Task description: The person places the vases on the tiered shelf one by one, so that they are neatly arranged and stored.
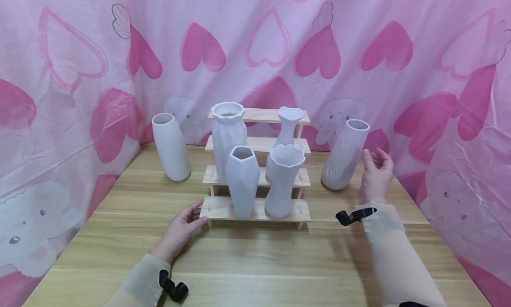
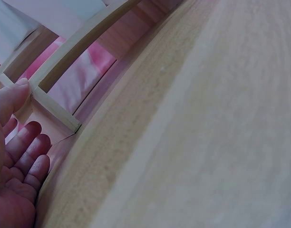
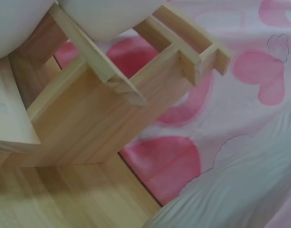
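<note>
A stepped wooden stand (image 1: 255, 214) holds several white vases. My left hand (image 1: 180, 229) is at the left end of its lowest step, thumb at the front corner and fingers round the side. In the left wrist view, the thumb (image 2: 14, 97) lies at the corner of the step, the other fingers curved below it. On the right, my right hand (image 1: 376, 176) is beside a white textured vase (image 1: 345, 156), thumb and fingers loosely bent and nothing between them. That vase leans to the right in the head view. The right wrist view shows the vase's ribbed side (image 3: 236, 185), with the hand almost wholly hidden.
A smooth white vase (image 1: 171, 147) stands on the wooden table (image 1: 255, 262) left of the stand. A faceted vase (image 1: 242, 178) and a wavy-rimmed vase (image 1: 284, 183) are at the front of the stand; two taller ones are behind. A pink heart-patterned curtain (image 1: 235, 45) surrounds the table.
</note>
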`<state>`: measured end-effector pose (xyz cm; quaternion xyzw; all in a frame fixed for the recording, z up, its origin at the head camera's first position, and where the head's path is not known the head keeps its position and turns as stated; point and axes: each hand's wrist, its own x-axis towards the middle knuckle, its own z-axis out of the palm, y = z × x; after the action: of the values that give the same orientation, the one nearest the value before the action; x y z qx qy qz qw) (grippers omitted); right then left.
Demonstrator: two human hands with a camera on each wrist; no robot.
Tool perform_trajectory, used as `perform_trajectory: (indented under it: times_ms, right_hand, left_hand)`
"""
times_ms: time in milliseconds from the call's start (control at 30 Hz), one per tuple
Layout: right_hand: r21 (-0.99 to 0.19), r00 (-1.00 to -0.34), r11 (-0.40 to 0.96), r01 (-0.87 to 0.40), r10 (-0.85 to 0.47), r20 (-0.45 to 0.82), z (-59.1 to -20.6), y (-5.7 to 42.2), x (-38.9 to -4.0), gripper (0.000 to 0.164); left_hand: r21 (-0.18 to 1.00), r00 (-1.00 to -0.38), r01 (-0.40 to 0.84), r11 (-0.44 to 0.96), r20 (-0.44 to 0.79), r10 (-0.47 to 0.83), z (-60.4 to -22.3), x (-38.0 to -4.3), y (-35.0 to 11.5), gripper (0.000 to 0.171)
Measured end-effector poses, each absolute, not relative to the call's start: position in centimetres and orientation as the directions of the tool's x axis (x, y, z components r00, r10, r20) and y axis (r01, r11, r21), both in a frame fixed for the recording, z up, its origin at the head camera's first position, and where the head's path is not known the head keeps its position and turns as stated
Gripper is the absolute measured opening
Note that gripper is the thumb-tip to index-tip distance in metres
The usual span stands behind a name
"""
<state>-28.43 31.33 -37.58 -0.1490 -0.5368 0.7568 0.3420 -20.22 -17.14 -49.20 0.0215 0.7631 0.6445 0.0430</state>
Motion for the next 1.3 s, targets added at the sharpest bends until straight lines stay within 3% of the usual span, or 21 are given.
perform_trajectory:
  times_ms: [333,567,800,1000,1300]
  right_hand:
    - [-0.984,-0.844,-0.123,-0.127,0.535,0.042,-38.4,30.6,-30.2,0.090]
    - [-0.987,-0.859,-0.100,-0.125,0.510,0.057,-39.3,30.4,-31.3,0.089]
    - [-0.999,-0.883,-0.033,0.000,0.470,-0.015,-38.9,30.0,-31.6,0.094]
    - [-0.999,-0.873,0.028,0.035,0.487,-0.018,-38.9,29.7,-31.9,0.099]
    - [-0.949,-0.862,0.301,0.093,0.501,0.075,-39.4,30.4,-31.9,0.104]
  left_hand:
    - [0.985,-0.995,-0.039,0.171,-0.054,0.086,-49.1,-20.2,-17.2,0.061]
    - [0.984,-0.994,-0.053,0.172,-0.069,0.090,-49.0,-20.1,-17.1,0.061]
    - [0.983,-0.994,-0.047,0.177,-0.064,0.092,-49.0,-20.1,-17.2,0.062]
    - [0.983,-0.994,-0.047,0.179,-0.064,0.089,-49.0,-20.1,-17.2,0.062]
    - [0.985,-0.994,-0.034,0.169,-0.050,0.092,-49.0,-20.1,-17.1,0.063]
